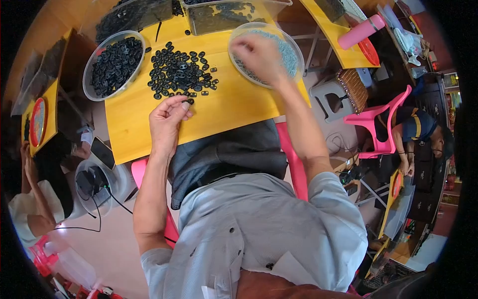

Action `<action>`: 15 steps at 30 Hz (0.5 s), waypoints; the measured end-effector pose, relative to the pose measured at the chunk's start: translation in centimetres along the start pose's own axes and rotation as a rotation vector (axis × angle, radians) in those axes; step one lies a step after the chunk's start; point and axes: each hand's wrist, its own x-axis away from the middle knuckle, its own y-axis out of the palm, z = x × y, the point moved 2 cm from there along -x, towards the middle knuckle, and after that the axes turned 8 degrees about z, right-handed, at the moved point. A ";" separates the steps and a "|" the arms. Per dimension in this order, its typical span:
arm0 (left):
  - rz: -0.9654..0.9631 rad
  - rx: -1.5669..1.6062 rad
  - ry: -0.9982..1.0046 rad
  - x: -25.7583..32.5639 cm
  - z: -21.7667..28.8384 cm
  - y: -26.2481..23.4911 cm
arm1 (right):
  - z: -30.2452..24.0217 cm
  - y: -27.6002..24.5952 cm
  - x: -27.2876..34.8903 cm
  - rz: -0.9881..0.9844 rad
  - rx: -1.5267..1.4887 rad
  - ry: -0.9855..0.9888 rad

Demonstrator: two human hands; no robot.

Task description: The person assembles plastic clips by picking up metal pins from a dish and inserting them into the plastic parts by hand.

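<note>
My left hand [168,119] rests on the yellow table [234,107] and pinches a small black part [188,101] at the near edge of a loose pile of black parts [180,71]. My right hand [258,54] reaches into a round clear bowl [295,46] of small grey pieces, fingers curled together; whether it holds a piece is hidden. A second round clear bowl [113,65] at the table's left is filled with black parts.
Clear rectangular bins [219,17] of dark parts stand along the table's far edge. A grey stool [328,97] and pink chair [381,124] stand to the right, where another person [420,132] sits. Another person's arm [27,199] is at left, beside a phone [102,152].
</note>
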 end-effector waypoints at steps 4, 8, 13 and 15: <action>0.003 -0.046 0.004 0.1 0.2 0.6 | 7.9 -4.4 -3.3 0.025 0.371 0.117; -0.001 -0.103 -0.009 0.2 -0.1 0.5 | 12.4 -4.5 -3.2 -0.101 0.481 0.203; 0.007 -0.090 -0.007 0.4 -0.1 0.1 | 12.0 -3.5 -2.7 -0.215 0.553 0.211; 0.004 -0.090 -0.006 0.4 0.0 0.0 | 11.8 -3.1 -2.6 -0.227 0.591 0.157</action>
